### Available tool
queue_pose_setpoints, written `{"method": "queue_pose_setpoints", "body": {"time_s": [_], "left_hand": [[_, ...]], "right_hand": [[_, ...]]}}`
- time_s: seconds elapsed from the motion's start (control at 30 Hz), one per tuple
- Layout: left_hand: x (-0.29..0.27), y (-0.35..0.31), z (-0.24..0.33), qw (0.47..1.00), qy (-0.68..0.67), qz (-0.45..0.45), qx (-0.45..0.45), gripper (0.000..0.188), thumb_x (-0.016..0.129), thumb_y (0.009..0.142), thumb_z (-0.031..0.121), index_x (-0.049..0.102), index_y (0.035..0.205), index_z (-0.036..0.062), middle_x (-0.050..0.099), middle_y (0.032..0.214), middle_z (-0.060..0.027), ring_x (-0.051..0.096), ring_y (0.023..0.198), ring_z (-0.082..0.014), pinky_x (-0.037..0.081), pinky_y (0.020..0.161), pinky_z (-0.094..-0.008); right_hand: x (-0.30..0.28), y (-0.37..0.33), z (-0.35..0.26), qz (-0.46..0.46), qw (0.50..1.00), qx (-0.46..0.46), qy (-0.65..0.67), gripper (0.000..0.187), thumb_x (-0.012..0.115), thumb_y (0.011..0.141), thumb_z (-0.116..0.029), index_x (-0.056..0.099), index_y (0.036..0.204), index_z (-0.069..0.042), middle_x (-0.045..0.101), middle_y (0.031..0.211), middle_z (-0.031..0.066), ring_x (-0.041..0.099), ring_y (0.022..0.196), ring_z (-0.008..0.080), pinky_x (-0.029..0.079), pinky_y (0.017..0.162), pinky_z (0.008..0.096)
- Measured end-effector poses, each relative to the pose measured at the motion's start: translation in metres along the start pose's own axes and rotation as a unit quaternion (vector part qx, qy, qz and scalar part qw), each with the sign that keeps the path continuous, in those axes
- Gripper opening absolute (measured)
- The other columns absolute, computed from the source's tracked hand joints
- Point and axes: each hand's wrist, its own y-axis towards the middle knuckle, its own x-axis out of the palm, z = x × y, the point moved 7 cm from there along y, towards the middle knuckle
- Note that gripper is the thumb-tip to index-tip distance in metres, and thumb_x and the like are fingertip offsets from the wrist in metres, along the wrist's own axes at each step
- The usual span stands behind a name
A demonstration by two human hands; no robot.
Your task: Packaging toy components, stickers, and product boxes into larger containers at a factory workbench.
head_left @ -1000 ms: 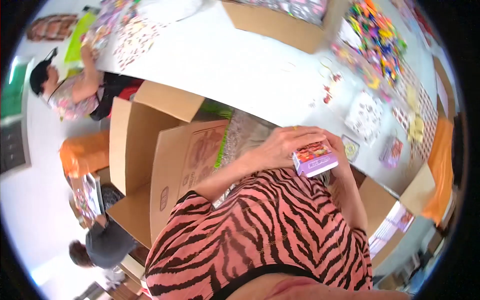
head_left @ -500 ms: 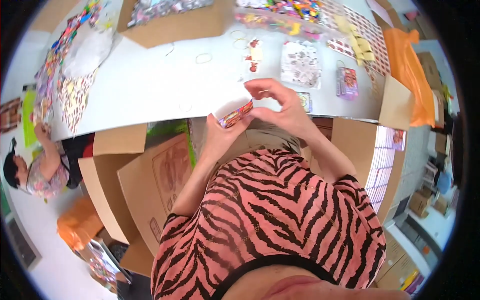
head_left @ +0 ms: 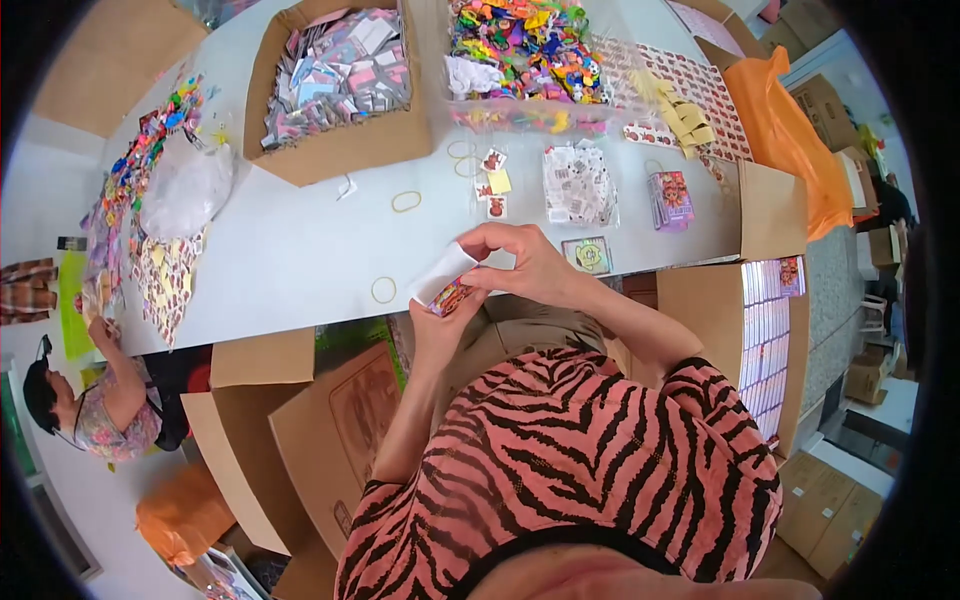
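Observation:
Just past the table's near edge, a small carton (head_left: 444,282) is held at a slant, white along its upper face and brightly printed on its lower side. My left hand (head_left: 437,328) wraps round its lower end. At its upper right end, my right hand (head_left: 520,262) has closed, thumb and fingers pinching the edge. Right of my right hand lies a flat, colourful card or packet (head_left: 587,255). Beyond it are a clear bag of white printed pieces (head_left: 581,186) and a small purple box (head_left: 671,200).
A carton of silvery packets (head_left: 345,150) and a clear tub of colourful little toys (head_left: 525,122) stand at the back. Rubber bands (head_left: 384,290) and stickers (head_left: 496,207) lie on the white table (head_left: 320,240). Open cartons flank me. At far left another person (head_left: 110,400) works.
The right thumb and fingers, spread apart before, have come together on the carton's end. My view has shifted, so more of the table's far side shows.

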Motion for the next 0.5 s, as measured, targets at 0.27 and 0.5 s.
{"method": "queue_pose_setpoints", "body": {"time_s": [0.27, 0.5], "left_hand": [[-0.027, 0.051, 0.000, 0.997, 0.052, 0.033, 0.051, 0.029, 0.067, 0.079, 0.003, 0.058, 0.105, -0.0049, 0.064, 0.095, -0.0100, 0.062, 0.086, -0.0152, 0.052, 0.075, -0.0270], [-0.056, 0.102, -0.029, 0.989, 0.032, 0.128, 0.066, 0.029, 0.068, 0.080, 0.006, 0.058, 0.105, -0.0067, 0.063, 0.095, -0.0095, 0.061, 0.084, -0.0158, 0.052, 0.075, -0.0285]], "right_hand": [[-0.036, 0.040, -0.012, -0.052, 0.993, -0.012, -0.107, 0.028, 0.066, 0.081, -0.009, 0.061, 0.108, -0.003, 0.064, 0.097, 0.0032, 0.058, 0.080, 0.0081, 0.048, 0.074, 0.0248], [-0.157, 0.114, -0.016, 0.079, 0.963, -0.035, -0.254, 0.025, 0.064, 0.081, -0.013, 0.063, 0.103, -0.003, 0.068, 0.091, 0.0074, 0.064, 0.074, 0.0127, 0.052, 0.069, 0.0271]]}}
